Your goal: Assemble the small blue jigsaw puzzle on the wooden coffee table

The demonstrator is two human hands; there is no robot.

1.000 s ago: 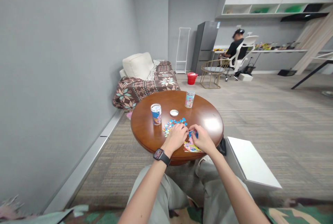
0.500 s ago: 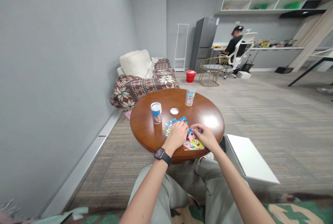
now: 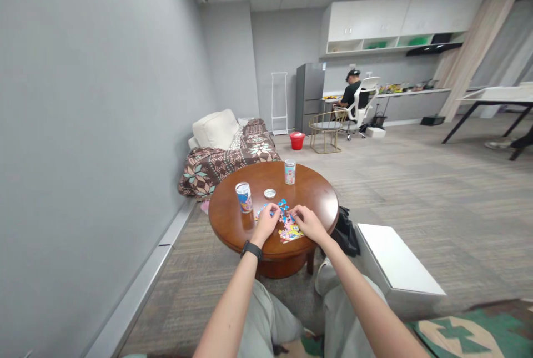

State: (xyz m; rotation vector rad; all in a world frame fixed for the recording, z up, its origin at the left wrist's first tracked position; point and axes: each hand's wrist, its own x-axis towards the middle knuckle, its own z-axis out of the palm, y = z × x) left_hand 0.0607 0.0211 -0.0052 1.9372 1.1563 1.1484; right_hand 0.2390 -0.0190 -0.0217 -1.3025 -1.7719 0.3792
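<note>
A partly joined jigsaw puzzle [image 3: 290,232] with yellow and pink cartoon figures lies near the front edge of the round wooden table. Several loose puzzle pieces [image 3: 283,206], many of them blue, are scattered just beyond it. My left hand [image 3: 266,222] is over the left part of the loose pieces, thumb and fingertips pinched together; whatever is between them is too small to make out. At the puzzle's upper right, my right hand [image 3: 308,222] has its fingers bent and close together at the edge. Its fingertips partly cover the puzzle, so any piece in them is hidden.
On the table [image 3: 227,225] stand an opened printed can [image 3: 244,198] at left and a closed can [image 3: 290,172] at the back, with a round lid [image 3: 270,193] between. A white box [image 3: 400,258] is on the floor at right. A person [image 3: 352,91] sits far behind.
My hands have drawn apart: the left has moved off the puzzle toward the loose pieces, while the right stays by the puzzle. The camera has tilted up and turned slightly right.
</note>
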